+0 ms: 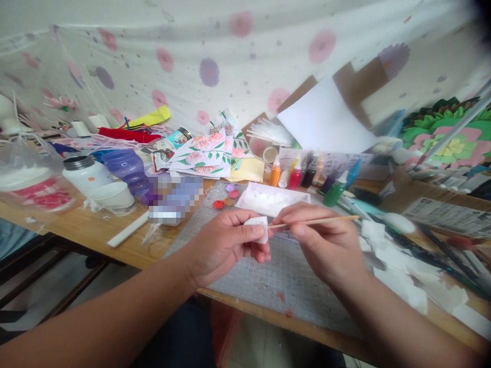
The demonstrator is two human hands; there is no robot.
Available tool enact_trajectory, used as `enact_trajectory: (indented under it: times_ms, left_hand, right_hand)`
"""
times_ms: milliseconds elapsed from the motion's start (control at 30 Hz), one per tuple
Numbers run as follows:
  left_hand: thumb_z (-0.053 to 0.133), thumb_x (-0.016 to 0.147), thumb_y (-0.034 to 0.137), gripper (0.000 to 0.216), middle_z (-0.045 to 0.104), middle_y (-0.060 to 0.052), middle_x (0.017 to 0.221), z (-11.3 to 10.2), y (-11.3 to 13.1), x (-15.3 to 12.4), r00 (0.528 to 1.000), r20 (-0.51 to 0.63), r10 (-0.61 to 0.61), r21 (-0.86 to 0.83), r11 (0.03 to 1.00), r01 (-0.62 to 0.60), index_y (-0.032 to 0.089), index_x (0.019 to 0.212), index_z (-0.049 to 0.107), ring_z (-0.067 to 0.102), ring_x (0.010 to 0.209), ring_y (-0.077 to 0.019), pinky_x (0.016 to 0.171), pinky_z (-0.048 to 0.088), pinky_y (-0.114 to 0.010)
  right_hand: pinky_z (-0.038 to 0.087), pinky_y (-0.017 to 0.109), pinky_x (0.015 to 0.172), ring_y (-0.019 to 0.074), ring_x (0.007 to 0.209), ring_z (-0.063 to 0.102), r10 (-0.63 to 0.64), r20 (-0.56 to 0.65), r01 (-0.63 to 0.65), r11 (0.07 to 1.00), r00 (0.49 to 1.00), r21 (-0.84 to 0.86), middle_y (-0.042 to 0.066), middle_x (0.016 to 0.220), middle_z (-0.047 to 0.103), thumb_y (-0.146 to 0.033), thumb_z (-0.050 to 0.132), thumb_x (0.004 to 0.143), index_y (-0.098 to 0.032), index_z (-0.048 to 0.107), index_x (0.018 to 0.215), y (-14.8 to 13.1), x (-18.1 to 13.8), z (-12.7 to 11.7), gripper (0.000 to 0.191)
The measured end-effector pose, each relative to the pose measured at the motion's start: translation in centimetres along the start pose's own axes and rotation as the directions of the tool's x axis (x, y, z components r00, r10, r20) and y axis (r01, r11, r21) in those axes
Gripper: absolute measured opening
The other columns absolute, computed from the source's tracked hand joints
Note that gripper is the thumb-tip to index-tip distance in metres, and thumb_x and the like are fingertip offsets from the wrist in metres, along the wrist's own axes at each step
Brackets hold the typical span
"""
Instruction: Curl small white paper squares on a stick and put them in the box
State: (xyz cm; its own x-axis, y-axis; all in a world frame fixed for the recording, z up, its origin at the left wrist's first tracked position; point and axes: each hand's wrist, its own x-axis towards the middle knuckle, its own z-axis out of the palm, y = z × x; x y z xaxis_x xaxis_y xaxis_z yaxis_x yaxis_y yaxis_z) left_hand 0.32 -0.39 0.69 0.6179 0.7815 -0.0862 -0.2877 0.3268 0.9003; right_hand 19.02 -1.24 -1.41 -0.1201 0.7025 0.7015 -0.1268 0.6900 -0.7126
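Between thumb and fingers my left hand (233,237) pinches a small piece of white paper (259,225). My right hand (326,240) is closed on a thin wooden stick (326,220), which lies nearly level. The stick's left tip meets or almost touches the paper; the exact contact is hard to see. Both hands are above a grey cutting mat (249,286). Just behind them stands a shallow white box (268,198) with white bits inside. More cut white paper pieces (401,271) lie in a loose heap right of my right hand.
Bottles of orange (275,174), red (294,179) and green paint (335,191) stand behind the white box. A paper cup (113,198) and a white jar (86,176) are at left. Painted flower papers (203,156) lie at the back. A cardboard box (448,204) sits at right.
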Motion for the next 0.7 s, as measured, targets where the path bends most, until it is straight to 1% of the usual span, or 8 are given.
enact_trajectory:
  times_ms: [100,233,333,400,467,533,633,700]
  left_hand:
    - [0.066,0.082,0.02,0.012,0.064,-0.001,0.061,0.05,-0.08,0.11,1.0,0.01,0.014,0.035,0.999,-0.014,0.01,0.075,0.068,0.059,0.054,-0.0081,0.062,0.049,-0.023]
    - [0.068,0.081,0.022,0.014,0.064,0.0,0.061,0.11,-0.3,0.17,0.997,-0.055,0.048,0.256,0.966,-0.033,0.011,0.072,0.064,0.057,0.054,-0.0077,0.053,0.046,-0.019]
    - [0.067,0.08,0.019,0.008,0.063,0.001,0.061,0.17,-0.38,0.15,0.992,-0.105,0.064,0.374,0.927,-0.02,0.013,0.078,0.063,0.056,0.053,-0.0082,0.049,0.045,-0.018]
    - [0.067,0.08,0.019,0.009,0.062,0.002,0.06,0.17,-0.35,0.15,0.991,-0.116,0.072,0.389,0.921,-0.022,0.013,0.078,0.061,0.055,0.053,-0.0084,0.048,0.044,-0.018]
    - [0.066,0.082,0.026,0.016,0.06,0.002,0.061,0.1,-0.3,0.18,0.988,-0.115,0.099,0.385,0.922,-0.047,0.013,0.075,0.059,0.055,0.055,-0.009,0.049,0.044,-0.019]
    - [0.062,0.086,0.032,0.023,0.062,0.0,0.066,0.0,-0.25,0.22,0.985,-0.106,0.135,0.387,0.918,-0.084,0.013,0.074,0.06,0.057,0.058,-0.0098,0.053,0.046,-0.021]
    - [0.061,0.088,0.034,0.024,0.066,-0.002,0.075,-0.16,-0.25,0.25,0.979,-0.096,0.18,0.41,0.903,-0.126,0.013,0.077,0.062,0.06,0.066,-0.0109,0.064,0.049,-0.025]
    - [0.064,0.087,0.031,0.021,0.066,-0.001,0.074,-0.23,-0.28,0.22,0.977,-0.088,0.192,0.408,0.902,-0.141,0.013,0.076,0.061,0.059,0.065,-0.0103,0.065,0.048,-0.025]
  right_hand:
    - [0.06,0.033,0.078,0.0175,0.087,0.071,-0.008,-0.037,0.008,1.0,0.999,0.009,0.001,0.089,0.076,-0.015,0.065,0.086,-0.029,0.075,0.094,-0.03,-0.03,0.11,0.02]
    - [0.059,0.035,0.084,0.0181,0.093,0.071,-0.019,-0.046,0.02,1.0,0.999,0.001,0.002,0.092,0.077,-0.01,0.066,0.084,-0.027,0.076,0.092,-0.27,0.11,0.28,0.021]
    - [0.059,0.031,0.084,0.016,0.09,0.072,-0.031,-0.049,0.027,0.996,0.998,-0.08,0.002,0.086,0.077,-0.004,0.066,0.081,-0.024,0.077,0.086,-0.47,0.31,0.37,0.023]
    - [0.059,0.028,0.083,0.0142,0.086,0.072,-0.021,-0.079,0.012,0.994,0.997,-0.11,0.001,0.083,0.077,-0.002,0.066,0.079,-0.023,0.077,0.081,-0.51,0.4,0.41,0.023]
    - [0.059,0.026,0.082,0.0132,0.084,0.072,-0.004,-0.099,-0.007,0.994,0.995,-0.11,0.001,0.083,0.076,-0.003,0.067,0.079,-0.022,0.077,0.08,-0.49,0.43,0.43,0.022]
    - [0.058,0.026,0.082,0.013,0.085,0.071,0.002,-0.09,-0.011,0.995,0.996,-0.099,0.001,0.083,0.076,-0.003,0.067,0.079,-0.023,0.077,0.081,-0.42,0.38,0.43,0.022]
    - [0.058,0.027,0.083,0.0135,0.087,0.07,-0.003,-0.06,0.001,0.999,0.998,-0.036,0.0,0.084,0.076,-0.004,0.067,0.08,-0.025,0.077,0.086,-0.19,0.21,0.37,0.024]
    - [0.057,0.031,0.085,0.015,0.089,0.07,0.008,-0.045,-0.006,0.999,0.999,0.035,0.0,0.086,0.076,-0.006,0.067,0.082,-0.026,0.077,0.09,0.04,0.08,0.26,0.023]
